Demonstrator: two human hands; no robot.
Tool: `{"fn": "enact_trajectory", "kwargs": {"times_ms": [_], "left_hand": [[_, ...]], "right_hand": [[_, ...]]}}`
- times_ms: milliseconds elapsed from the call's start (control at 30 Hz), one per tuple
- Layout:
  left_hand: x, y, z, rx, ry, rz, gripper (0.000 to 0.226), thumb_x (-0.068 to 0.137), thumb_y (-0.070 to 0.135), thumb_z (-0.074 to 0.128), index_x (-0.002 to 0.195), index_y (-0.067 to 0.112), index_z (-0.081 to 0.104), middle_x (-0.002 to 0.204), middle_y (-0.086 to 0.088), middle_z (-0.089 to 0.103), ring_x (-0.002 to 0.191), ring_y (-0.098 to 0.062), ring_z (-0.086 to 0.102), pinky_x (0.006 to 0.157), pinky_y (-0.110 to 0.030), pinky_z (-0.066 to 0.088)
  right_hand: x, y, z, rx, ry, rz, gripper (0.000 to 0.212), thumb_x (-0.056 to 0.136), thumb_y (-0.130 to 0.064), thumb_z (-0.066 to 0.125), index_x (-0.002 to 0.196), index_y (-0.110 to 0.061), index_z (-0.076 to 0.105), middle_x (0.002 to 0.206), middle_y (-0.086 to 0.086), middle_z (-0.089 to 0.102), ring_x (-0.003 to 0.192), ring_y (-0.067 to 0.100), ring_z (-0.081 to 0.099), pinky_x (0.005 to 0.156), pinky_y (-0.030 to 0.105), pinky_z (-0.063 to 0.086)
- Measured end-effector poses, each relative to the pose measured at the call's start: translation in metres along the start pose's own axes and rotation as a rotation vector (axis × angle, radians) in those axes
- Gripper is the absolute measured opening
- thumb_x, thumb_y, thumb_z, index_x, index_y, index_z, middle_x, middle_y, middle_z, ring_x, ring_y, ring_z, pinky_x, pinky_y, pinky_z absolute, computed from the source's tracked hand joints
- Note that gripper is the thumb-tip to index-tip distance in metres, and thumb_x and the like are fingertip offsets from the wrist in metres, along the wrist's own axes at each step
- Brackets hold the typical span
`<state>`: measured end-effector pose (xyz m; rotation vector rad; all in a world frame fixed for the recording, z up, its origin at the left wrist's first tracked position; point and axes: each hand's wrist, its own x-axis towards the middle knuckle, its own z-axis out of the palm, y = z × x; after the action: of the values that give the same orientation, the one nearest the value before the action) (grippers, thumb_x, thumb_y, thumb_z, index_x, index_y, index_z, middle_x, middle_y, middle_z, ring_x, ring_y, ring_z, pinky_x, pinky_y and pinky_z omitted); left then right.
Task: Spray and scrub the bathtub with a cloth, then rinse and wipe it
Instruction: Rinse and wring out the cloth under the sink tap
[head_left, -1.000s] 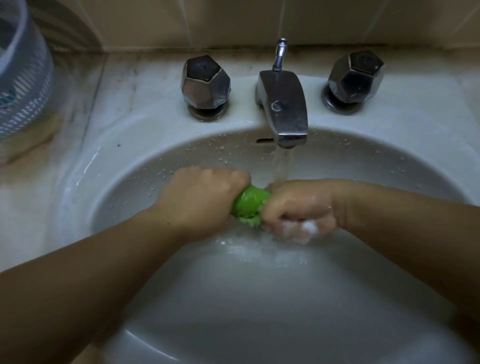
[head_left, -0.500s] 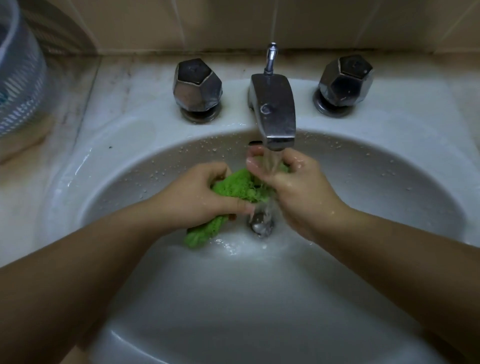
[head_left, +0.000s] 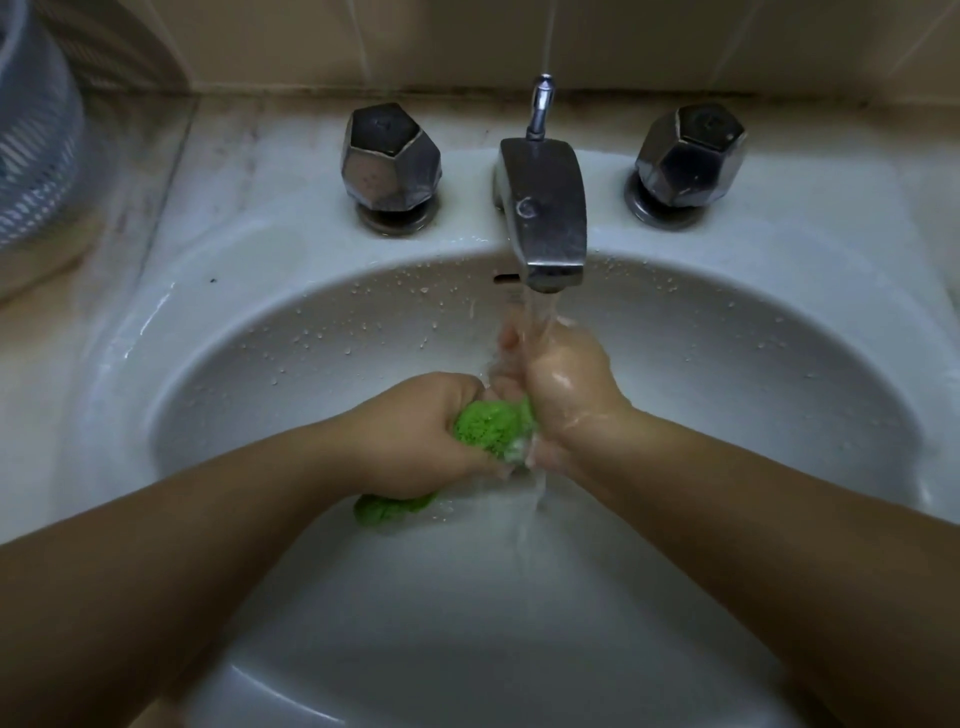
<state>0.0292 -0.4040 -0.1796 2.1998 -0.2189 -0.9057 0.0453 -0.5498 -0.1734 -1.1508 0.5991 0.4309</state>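
A green cloth (head_left: 491, 428) is bunched between both hands over a white sink basin (head_left: 779, 374). My left hand (head_left: 415, 436) is closed around its left part, and a tail of cloth (head_left: 389, 508) hangs out below that fist. My right hand (head_left: 563, 395) grips the cloth's right end, wet and soapy, directly under the stream of water (head_left: 537, 322) that runs from the metal faucet (head_left: 543, 213). Water drips from the cloth into the basin. The drain is hidden behind my hands.
Two faceted metal knobs flank the faucet, the left knob (head_left: 390, 158) and the right knob (head_left: 688, 156). A pull rod (head_left: 540, 106) stands behind the spout. A pale plastic basket (head_left: 31, 150) sits on the stained counter at far left. Tiled wall runs behind.
Both hands closed back onto the cloth and bunched it tight after it had been spread loose under the stream. The right hand turned so water runs over its back.
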Motion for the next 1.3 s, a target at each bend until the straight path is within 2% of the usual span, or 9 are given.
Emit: {"fn": "enact_trajectory", "kwargs": {"times_ms": [167, 333, 433, 533, 633, 800, 1000, 1133, 1300], "left_hand": [[-0.006, -0.002, -0.007, 0.061, 0.005, 0.006, 0.037, 0.082, 0.041, 0.08, 0.101, 0.033, 0.049, 0.092, 0.006, 0.065, 0.081, -0.008, 0.062, 0.065, -0.028, 0.049], [-0.007, -0.007, -0.02, 0.054, 0.075, 0.004, 0.029, 0.085, 0.031, 0.073, 0.101, 0.029, 0.048, 0.084, -0.001, 0.065, 0.068, -0.012, 0.062, 0.058, -0.03, 0.051], [-0.003, -0.008, -0.025, -0.031, 0.177, 0.054, 0.032, 0.079, 0.032, 0.086, 0.094, 0.027, 0.058, 0.08, 0.005, 0.069, 0.062, -0.002, 0.061, 0.056, -0.021, 0.048], [-0.002, -0.007, -0.028, -0.178, 0.143, 0.072, 0.029, 0.078, 0.032, 0.089, 0.093, 0.021, 0.066, 0.082, 0.002, 0.076, 0.067, -0.006, 0.068, 0.061, -0.023, 0.052], [-0.006, -0.003, -0.032, -0.204, 0.11, 0.119, 0.024, 0.085, 0.044, 0.075, 0.093, 0.023, 0.065, 0.078, 0.002, 0.076, 0.066, -0.009, 0.069, 0.06, -0.026, 0.054], [-0.012, 0.012, -0.016, -0.365, 0.28, 0.114, 0.047, 0.092, 0.063, 0.043, 0.1, 0.019, 0.059, 0.072, -0.008, 0.071, 0.062, -0.022, 0.071, 0.055, -0.036, 0.055], [0.005, 0.015, -0.003, -0.615, 0.207, -0.029, 0.037, 0.08, 0.031, 0.076, 0.108, 0.023, 0.054, 0.093, -0.006, 0.069, 0.078, -0.027, 0.071, 0.073, -0.049, 0.059], [-0.001, 0.009, -0.01, -0.557, 0.202, 0.019, 0.036, 0.087, 0.013, 0.081, 0.117, 0.023, 0.065, 0.099, -0.001, 0.077, 0.081, -0.026, 0.077, 0.071, -0.039, 0.062], [0.001, 0.009, -0.006, -0.466, 0.222, 0.004, 0.026, 0.092, 0.048, 0.071, 0.115, 0.036, 0.07, 0.09, 0.002, 0.078, 0.075, -0.016, 0.072, 0.07, -0.035, 0.054]], "right_hand": [[0.004, -0.005, -0.007, 0.167, -0.112, 0.135, 0.031, 0.099, -0.021, 0.048, 0.069, -0.015, 0.047, 0.053, 0.009, 0.039, 0.05, 0.023, 0.04, 0.054, 0.031, 0.04], [0.006, -0.02, -0.036, -0.835, -0.243, -0.226, 0.008, 0.09, -0.025, 0.063, 0.095, -0.024, 0.07, 0.095, 0.004, 0.074, 0.093, 0.026, 0.07, 0.091, 0.047, 0.057], [-0.001, -0.026, -0.042, -1.31, -0.515, -0.394, 0.043, 0.069, -0.056, 0.066, 0.105, -0.032, 0.066, 0.092, -0.006, 0.069, 0.084, 0.009, 0.067, 0.077, 0.033, 0.057], [0.004, -0.012, -0.039, -1.565, -0.481, -0.645, 0.056, 0.078, -0.058, 0.07, 0.127, -0.036, 0.055, 0.102, -0.006, 0.066, 0.091, 0.015, 0.063, 0.076, 0.038, 0.055], [0.004, -0.015, -0.038, -1.447, -0.47, -0.651, 0.065, 0.082, -0.073, 0.061, 0.135, -0.035, 0.055, 0.103, -0.008, 0.07, 0.09, 0.012, 0.066, 0.076, 0.036, 0.057], [-0.006, -0.013, -0.029, -0.973, -0.154, -0.511, 0.044, 0.087, -0.073, 0.058, 0.071, -0.032, 0.065, 0.061, -0.013, 0.065, 0.055, 0.003, 0.061, 0.05, 0.018, 0.046], [0.012, -0.014, -0.025, -0.785, 0.196, -0.372, 0.05, 0.106, -0.031, 0.05, 0.061, -0.01, 0.051, 0.052, -0.007, 0.048, 0.06, 0.015, 0.045, 0.058, 0.034, 0.036], [0.007, -0.013, -0.031, -0.675, -0.036, -0.269, 0.03, 0.104, -0.042, 0.053, 0.089, -0.021, 0.068, 0.081, -0.005, 0.074, 0.079, 0.013, 0.069, 0.078, 0.044, 0.059], [-0.007, -0.011, -0.044, -0.79, -0.195, -0.518, 0.031, 0.089, -0.046, 0.077, 0.113, -0.037, 0.061, 0.097, -0.012, 0.074, 0.085, 0.004, 0.072, 0.072, 0.026, 0.059]]}}
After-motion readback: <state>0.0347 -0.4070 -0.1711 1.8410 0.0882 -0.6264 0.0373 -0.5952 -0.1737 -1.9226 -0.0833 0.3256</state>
